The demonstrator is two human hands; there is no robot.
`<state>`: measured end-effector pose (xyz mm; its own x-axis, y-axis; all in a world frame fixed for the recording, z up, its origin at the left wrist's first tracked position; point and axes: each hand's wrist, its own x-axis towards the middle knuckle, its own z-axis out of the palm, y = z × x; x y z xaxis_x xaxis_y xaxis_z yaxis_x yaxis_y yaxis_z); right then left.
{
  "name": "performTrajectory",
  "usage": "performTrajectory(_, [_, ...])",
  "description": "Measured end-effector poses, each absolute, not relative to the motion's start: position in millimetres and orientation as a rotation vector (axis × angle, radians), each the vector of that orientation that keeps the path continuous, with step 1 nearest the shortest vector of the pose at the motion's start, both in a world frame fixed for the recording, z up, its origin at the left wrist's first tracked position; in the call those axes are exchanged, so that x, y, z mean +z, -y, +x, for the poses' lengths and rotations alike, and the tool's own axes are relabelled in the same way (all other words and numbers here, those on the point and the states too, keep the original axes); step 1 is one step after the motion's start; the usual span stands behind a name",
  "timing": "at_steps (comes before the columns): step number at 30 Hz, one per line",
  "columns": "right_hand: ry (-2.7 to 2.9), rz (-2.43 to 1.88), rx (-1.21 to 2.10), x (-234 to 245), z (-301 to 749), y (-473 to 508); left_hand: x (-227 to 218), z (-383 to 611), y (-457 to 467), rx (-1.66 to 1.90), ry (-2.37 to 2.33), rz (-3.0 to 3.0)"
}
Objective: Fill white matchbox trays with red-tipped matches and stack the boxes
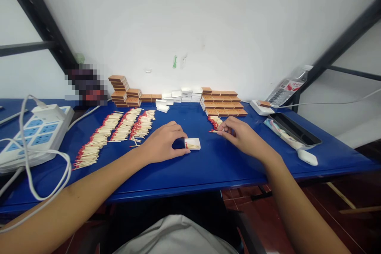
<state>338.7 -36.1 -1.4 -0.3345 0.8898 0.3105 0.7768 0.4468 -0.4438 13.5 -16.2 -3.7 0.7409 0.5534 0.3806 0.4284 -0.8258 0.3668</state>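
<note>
My left hand (165, 141) rests on the blue table (208, 166), fingers curled around the left end of a small white matchbox tray (193, 143) with a few matches in it. My right hand (238, 135) is a little to the right, its fingertips pinched on matches at the near end of a small pile of red-tipped matches (214, 122). Long rows of matches (116, 133) lie to the left of my left hand.
Brown matchbox sleeves (223, 103) and white trays (183, 95) are stacked along the wall, more brown ones (125, 91) at the left. A white power strip (32, 133) with cables lies far left. At the right are a phone (293, 129), a charger (262, 107) and a plastic bottle (287, 87).
</note>
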Motion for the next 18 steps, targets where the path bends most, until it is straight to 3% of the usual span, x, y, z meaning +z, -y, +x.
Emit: performTrajectory(18, [2.25, -1.487, 0.321, -4, 322, 43, -5, 14, 16, 0.717, -0.768, 2.703])
